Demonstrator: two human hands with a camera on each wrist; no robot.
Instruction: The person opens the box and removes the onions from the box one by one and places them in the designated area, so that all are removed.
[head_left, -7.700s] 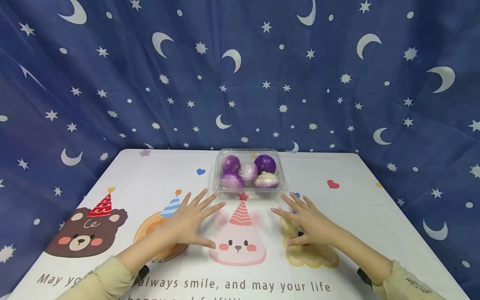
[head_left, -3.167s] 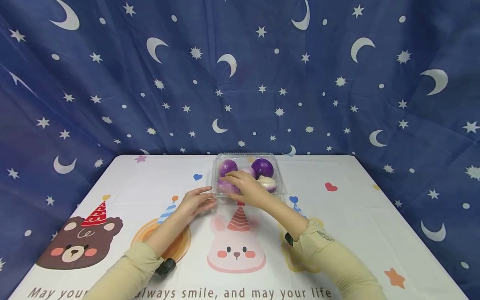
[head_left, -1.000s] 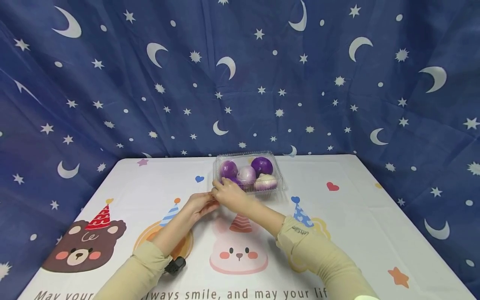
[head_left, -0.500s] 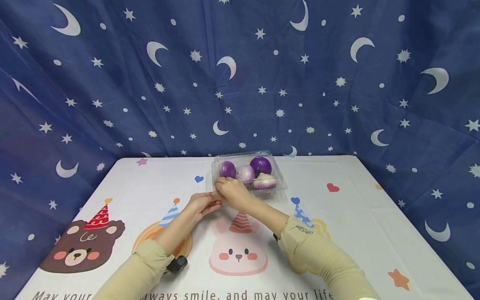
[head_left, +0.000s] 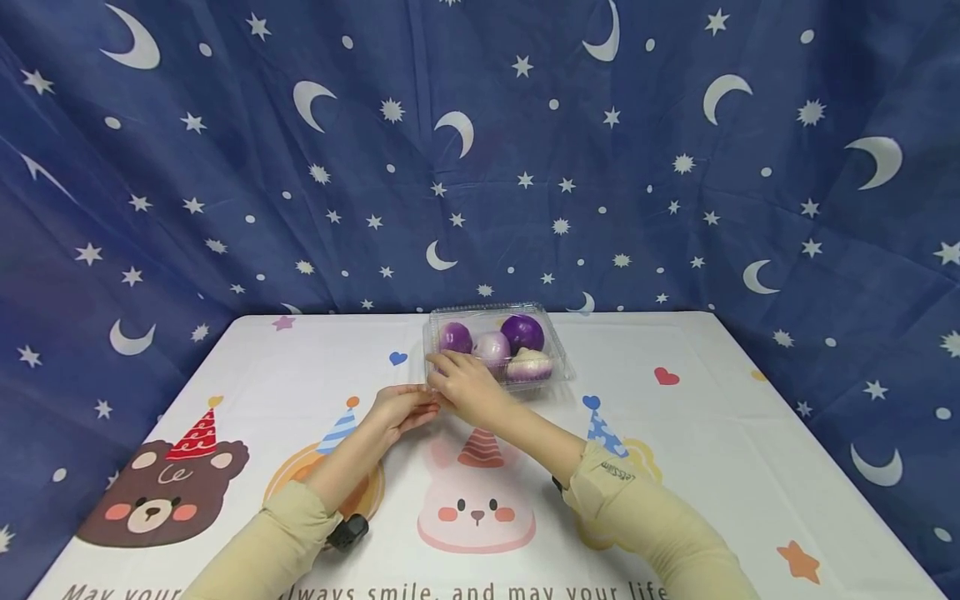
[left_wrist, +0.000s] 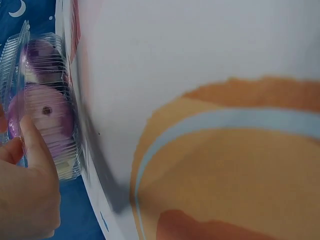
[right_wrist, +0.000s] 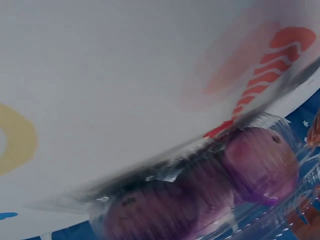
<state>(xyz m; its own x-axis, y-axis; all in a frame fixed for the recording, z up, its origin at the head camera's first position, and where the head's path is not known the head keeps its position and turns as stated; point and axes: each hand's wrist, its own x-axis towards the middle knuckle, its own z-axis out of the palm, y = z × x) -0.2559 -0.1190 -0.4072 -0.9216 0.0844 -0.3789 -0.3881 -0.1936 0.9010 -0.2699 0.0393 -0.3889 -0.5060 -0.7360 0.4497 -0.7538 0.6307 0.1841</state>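
A clear plastic clamshell container (head_left: 560,367) with several purple onions (head_left: 522,333) stands at the table's back edge, its lid lying over them. At its front left corner my left hand (head_left: 401,407) pinches the rim between thumb and fingers; the left wrist view shows the thumb (left_wrist: 37,145) against the clear rim. My right hand (head_left: 471,390) is at the same corner, its fingers curled over the lid edge and its thumb close to my left fingertips. It covers the front left onion (left_wrist: 47,112), which shows through the ribbed wall in the left wrist view.
A white tablecloth (head_left: 720,500) printed with cartoon animals, party hats and lettering covers the table. Behind the container hangs a dark blue curtain (head_left: 360,217) with moons and stars. A black wrist camera (head_left: 347,532) is on the left forearm.
From spread above the cloth, both hands have gone to the container's front left corner. Over the last second they stay there, the right fingers shifting slightly on the lid edge. The container turns slightly.
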